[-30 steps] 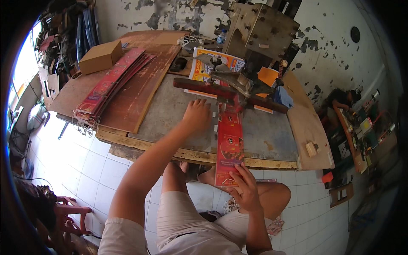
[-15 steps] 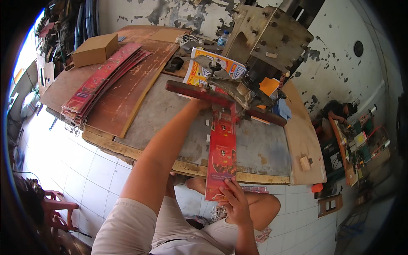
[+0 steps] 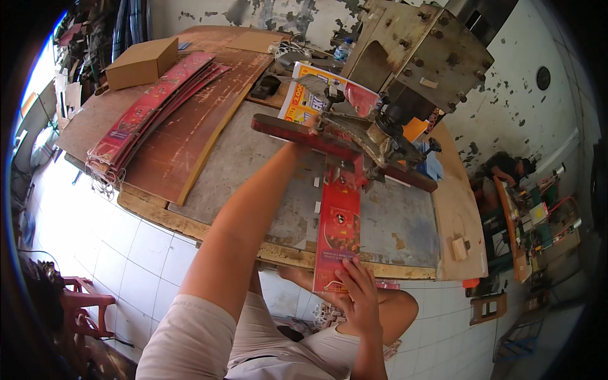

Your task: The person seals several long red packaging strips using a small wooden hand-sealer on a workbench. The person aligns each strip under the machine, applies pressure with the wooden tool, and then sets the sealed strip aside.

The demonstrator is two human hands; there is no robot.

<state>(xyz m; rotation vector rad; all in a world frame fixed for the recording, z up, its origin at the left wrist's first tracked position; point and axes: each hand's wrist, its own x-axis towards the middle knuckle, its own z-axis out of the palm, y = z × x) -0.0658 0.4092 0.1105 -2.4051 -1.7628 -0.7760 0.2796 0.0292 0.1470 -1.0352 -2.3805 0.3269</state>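
A long red printed strip [image 3: 337, 218], like flat packaging, lies on the grey tabletop with its near end past the front edge. Its far end goes beneath the red bar [image 3: 297, 133] of a metal press [image 3: 405, 136], where it is hidden. My right hand [image 3: 360, 294] grips the near end at its right edge, fingers laid across the top. With my arm stretched far forward, my left hand [image 3: 309, 134] is at the red bar, left of the press's middle. The bar covers most of its fingers, so their hold cannot be made out.
A stack of similar red strips [image 3: 149, 117] lies on a brown board at the left, beside a cardboard box [image 3: 141, 63]. Printed sheets [image 3: 307, 95] are behind the bar. A wooden block [image 3: 460, 247] sits at the right. A person [image 3: 506, 166] is at another bench far right.
The red strip has slid a little farther under the press, with less of it past the table edge. My right hand has moved forward with it. The view has shifted slightly.
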